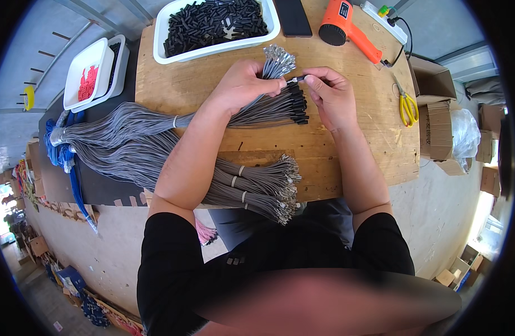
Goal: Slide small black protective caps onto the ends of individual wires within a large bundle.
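My left hand (243, 87) is closed around a bundle of grey wires, whose bare metal terminals (278, 60) fan out above the fist. Between thumb and fingers, my right hand (335, 98) pinches a small black sleeve (300, 78) at the end of one wire, right beside the left fingertips. Below the hands lie several grey wires with black sleeves (298, 106) on their ends. Nearer to me, tied bundles of grey wires (235, 182) rest with bare terminals (285, 190) pointing right. At the far left the wires gather near a blue cable bunch (58, 148).
A white tub (161, 47) of black sleeves stands at the back, near a black phone (293, 17). Rightward are an orange heat gun (347, 33), a power strip (385, 21) and yellow-handled pliers (407, 108). Another white tub (72, 84) holds red pieces at left. Cardboard boxes (435, 131) stand beyond the table.
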Demonstrator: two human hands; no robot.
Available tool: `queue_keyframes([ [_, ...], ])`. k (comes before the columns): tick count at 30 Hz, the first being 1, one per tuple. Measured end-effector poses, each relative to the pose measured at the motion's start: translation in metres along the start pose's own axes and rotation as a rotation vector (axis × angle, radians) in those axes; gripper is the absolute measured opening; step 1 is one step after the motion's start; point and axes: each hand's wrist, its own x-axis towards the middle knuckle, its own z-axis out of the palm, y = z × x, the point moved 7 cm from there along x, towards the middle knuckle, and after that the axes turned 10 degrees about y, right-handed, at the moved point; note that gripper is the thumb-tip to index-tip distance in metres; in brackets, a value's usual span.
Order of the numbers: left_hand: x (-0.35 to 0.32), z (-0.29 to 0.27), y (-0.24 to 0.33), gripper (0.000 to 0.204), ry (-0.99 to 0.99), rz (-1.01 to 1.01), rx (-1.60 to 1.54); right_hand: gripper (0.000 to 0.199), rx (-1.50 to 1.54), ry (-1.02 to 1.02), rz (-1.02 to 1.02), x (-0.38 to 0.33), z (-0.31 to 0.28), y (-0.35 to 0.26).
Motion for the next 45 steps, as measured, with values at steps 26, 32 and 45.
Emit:
queue_keyframes([
  [26, 0.002, 0.001, -0.002, 0.028, 0.020, -0.016, 0.012, 0.025, 0.251, -0.106, 0.273, 0.008, -0.008, 0.014],
  [32, 0.000, 0.001, 0.001, 0.030, 0.011, -0.002, 0.037, 0.022, 0.219, -0.098, 0.295, 0.006, -0.004, 0.020],
  [45, 0.000, 0.001, 0.001, 0.031, 0.012, 0.004, 0.070, 0.017, 0.164, -0.087, 0.296, 0.004, -0.002, 0.020],
])
